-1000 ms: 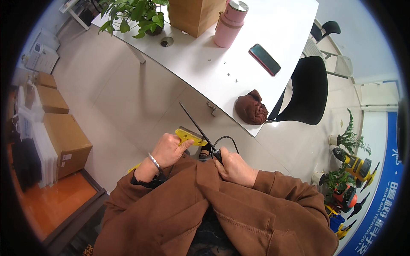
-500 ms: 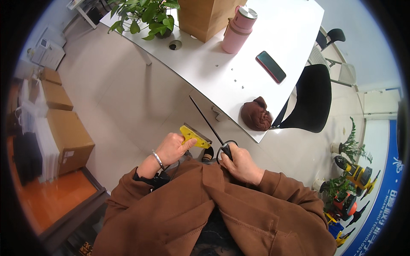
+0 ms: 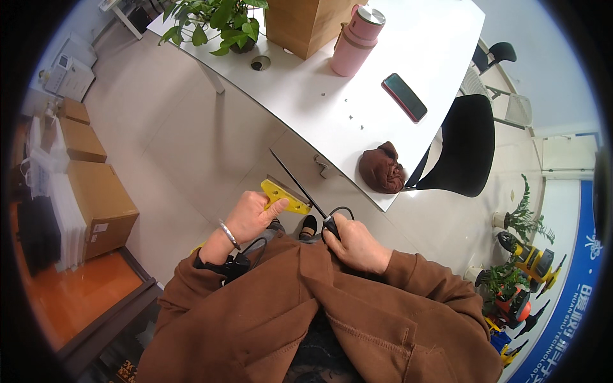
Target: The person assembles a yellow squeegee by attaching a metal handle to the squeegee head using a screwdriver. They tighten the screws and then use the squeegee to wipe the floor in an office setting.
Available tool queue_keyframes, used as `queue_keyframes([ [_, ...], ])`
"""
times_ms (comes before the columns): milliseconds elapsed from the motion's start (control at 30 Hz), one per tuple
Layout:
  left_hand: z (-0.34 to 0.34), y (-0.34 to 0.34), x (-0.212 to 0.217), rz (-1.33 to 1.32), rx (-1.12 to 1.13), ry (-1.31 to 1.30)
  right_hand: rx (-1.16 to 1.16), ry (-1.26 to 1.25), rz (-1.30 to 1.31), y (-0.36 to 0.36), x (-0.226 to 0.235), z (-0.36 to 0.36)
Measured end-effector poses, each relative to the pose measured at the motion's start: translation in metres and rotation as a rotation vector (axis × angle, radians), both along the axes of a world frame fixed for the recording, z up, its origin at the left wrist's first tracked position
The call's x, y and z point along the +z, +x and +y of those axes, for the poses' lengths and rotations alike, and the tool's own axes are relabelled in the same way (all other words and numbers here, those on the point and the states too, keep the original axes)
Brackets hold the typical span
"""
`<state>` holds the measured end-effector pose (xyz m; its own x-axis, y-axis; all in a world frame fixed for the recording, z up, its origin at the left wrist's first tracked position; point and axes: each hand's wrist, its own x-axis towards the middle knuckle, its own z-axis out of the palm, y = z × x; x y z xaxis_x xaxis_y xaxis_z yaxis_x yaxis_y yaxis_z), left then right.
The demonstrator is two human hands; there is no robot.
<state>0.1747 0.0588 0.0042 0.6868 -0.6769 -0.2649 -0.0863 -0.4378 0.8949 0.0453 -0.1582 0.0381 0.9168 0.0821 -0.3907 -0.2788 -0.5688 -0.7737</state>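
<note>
My left hand (image 3: 248, 217) is closed round a yellow scraper (image 3: 274, 193) with a straight metal edge on its far side. In my right hand (image 3: 359, 247) is the black handle of a long thin-shafted screwdriver (image 3: 295, 179); a thin black loop curves beside the handle. The shaft points up and left, crossing close to the scraper's right end; whether they touch I cannot tell. Both hands are over the floor, in front of the white table (image 3: 294, 96). Several small screw-like metal pieces (image 3: 350, 117) lie on the tabletop.
On the table are a brown cloth bundle (image 3: 381, 169), a phone (image 3: 405, 97), a pink bottle (image 3: 355, 45), a paper bag (image 3: 303, 25) and a potted plant (image 3: 223, 22). A black chair (image 3: 465, 147) stands at its right. Cardboard boxes (image 3: 105, 204) are stacked on the left.
The scraper in my left hand has moved up and slightly left. The screwdriver has shifted left, so its shaft now runs closer to the scraper's edge.
</note>
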Motion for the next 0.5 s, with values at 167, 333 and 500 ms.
queue_keyframes([
  [167,-0.002,-0.005,-0.003,-0.019,-0.017,0.019,0.036,-0.010,0.053,-0.008,-0.005,0.000],
  [333,-0.001,-0.006,-0.012,-0.064,-0.051,0.051,0.028,-0.004,0.044,-0.013,-0.009,0.003],
  [500,-0.002,-0.008,-0.017,-0.054,-0.041,0.070,0.035,-0.006,0.058,-0.015,-0.012,0.003],
])
